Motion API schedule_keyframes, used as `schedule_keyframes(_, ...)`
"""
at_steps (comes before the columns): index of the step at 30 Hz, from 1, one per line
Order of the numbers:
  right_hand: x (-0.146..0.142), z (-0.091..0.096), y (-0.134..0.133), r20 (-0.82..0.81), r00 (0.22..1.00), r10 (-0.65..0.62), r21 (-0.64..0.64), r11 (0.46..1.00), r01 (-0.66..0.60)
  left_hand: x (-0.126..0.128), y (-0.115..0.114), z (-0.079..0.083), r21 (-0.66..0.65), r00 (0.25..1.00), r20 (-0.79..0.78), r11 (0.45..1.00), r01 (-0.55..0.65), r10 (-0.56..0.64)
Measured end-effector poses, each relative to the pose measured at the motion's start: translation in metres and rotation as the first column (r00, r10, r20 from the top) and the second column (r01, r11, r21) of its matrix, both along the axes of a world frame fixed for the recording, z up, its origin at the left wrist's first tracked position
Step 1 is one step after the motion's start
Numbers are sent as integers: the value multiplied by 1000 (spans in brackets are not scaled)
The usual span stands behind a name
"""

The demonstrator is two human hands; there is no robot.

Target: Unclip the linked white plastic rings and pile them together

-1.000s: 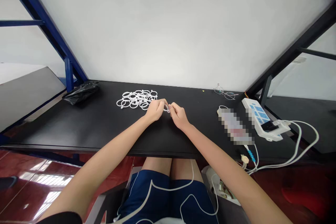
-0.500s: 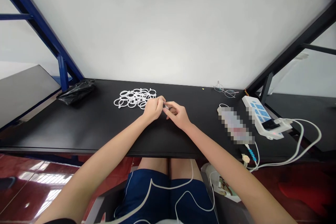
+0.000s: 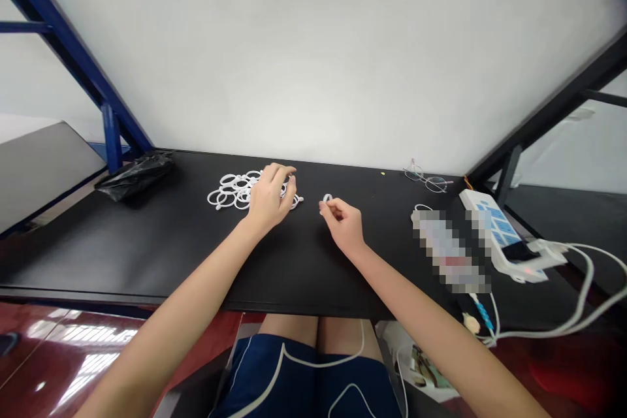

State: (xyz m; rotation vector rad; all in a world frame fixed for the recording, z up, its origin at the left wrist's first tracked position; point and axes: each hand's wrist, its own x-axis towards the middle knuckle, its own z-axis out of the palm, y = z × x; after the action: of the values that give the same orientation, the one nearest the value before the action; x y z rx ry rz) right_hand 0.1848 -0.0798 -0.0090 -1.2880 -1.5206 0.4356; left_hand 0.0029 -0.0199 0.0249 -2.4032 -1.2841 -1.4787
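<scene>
A pile of several white plastic rings [image 3: 234, 190] lies on the black table [image 3: 161, 235], left of centre. My left hand [image 3: 271, 196] rests over the right side of that pile, fingers spread on the rings. To its right, my right hand [image 3: 343, 223] pinches one small white ring [image 3: 327, 198] between thumb and fingertips, just above the tabletop. The two hands are apart.
A crumpled black plastic bag [image 3: 134, 172] lies at the table's far left. Eyeglasses [image 3: 428, 179] sit by the wall at the right. A blurred flat object [image 3: 448, 248], a white power strip [image 3: 499, 233] and white cables [image 3: 573, 313] occupy the right end.
The hands were together at one small ring. Now my left hand has gone left onto the pile, while my right hand stays with the ring. The view has shifted slightly.
</scene>
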Motion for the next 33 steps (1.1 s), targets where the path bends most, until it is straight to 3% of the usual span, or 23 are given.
schedule_keyframes(2, 4, 1, 2, 22, 996, -84, 63, 995, 82, -15, 12, 8, 14, 991, 76, 993, -115, 114)
schedule_keyframes(5, 13, -2, 11, 18, 998, -62, 58, 996, 61, -54, 34, 8, -104, 958, 127, 963, -247, 259)
schedule_keyframes(9, 19, -5, 30, -62, 995, -79, -167, 984, 67, -113, 62, -22, -302, 949, -24, 903, -306, 314)
schedule_keyframes(13, 6, -6, 48, 18, 999, -34, -224, 974, 37, -147, 77, -52, -491, 962, -110, 827, -273, 251)
schedule_keyframes(18, -25, -5, 70, 63, 996, 58, -253, 967, -41, -147, 81, -55, -509, 999, 40, 861, -4, 28)
schedule_keyframes(22, -44, 3, 87, 223, 959, 176, -334, 938, -95, -140, 80, -50, -498, 993, -49, 864, 71, -110)
schedule_keyframes(24, -50, 7, 96, 327, 906, 270, -386, 913, -133, -136, 81, -49, -487, 974, -143, 869, 86, -176)
schedule_keyframes(29, -55, 13, 112, 560, 673, 483, -492, 848, -200, -120, 86, -46, -499, 897, -305, 856, 137, -321)
schedule_keyframes(33, -47, 14, 109, 589, 611, 529, -497, 833, -242, -97, 86, -43, -511, 873, -316, 842, 173, -371)
